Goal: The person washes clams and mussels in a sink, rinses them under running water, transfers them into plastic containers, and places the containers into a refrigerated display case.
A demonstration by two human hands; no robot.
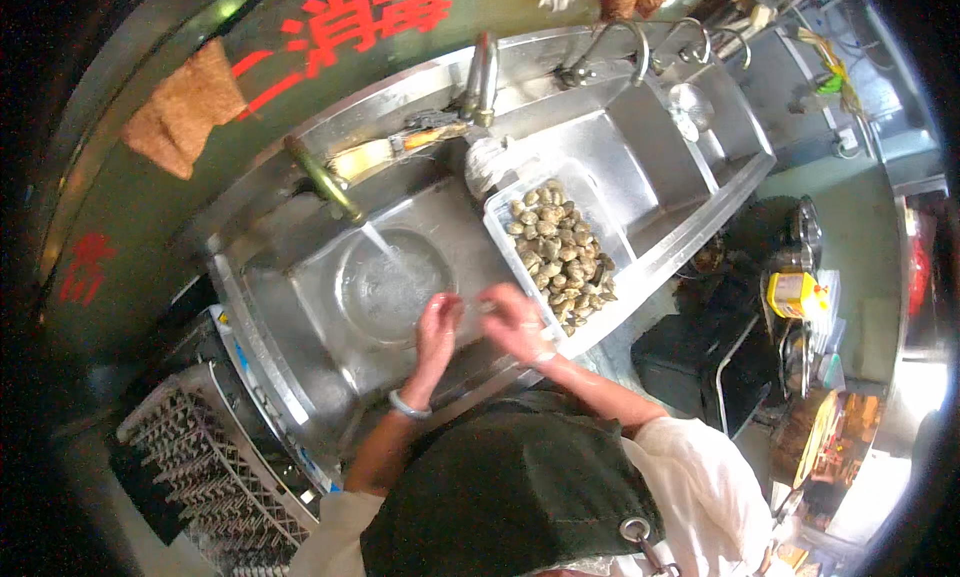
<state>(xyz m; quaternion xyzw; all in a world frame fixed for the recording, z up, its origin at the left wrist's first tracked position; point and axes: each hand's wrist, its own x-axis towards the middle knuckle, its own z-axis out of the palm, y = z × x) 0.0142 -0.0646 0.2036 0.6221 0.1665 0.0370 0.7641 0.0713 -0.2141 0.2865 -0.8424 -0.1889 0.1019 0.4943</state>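
My left hand (437,329) is over the left sink basin (469,228), fingers curled and a bracelet on the wrist. Facing it is my right hand (516,323), blurred, beside the left wall of a clear plastic tub (517,274). A small pale spot shows at the right fingertips; whether it is something held is unclear. Many clams in shell (562,250) lie in the tub, which sits across the divider between basins. Left of my hands, a round, see-through bowl (394,286) stands in the basin, and water (380,241) runs into it from a brass-coloured tap (324,181).
Behind the basins are a bundled brush (397,148), a white cloth (487,163) and a steel tap (484,78). A strainer (690,105) rests at the right-hand basin. A rack (214,472) stands at lower left; a yellow container (795,295) is at right.
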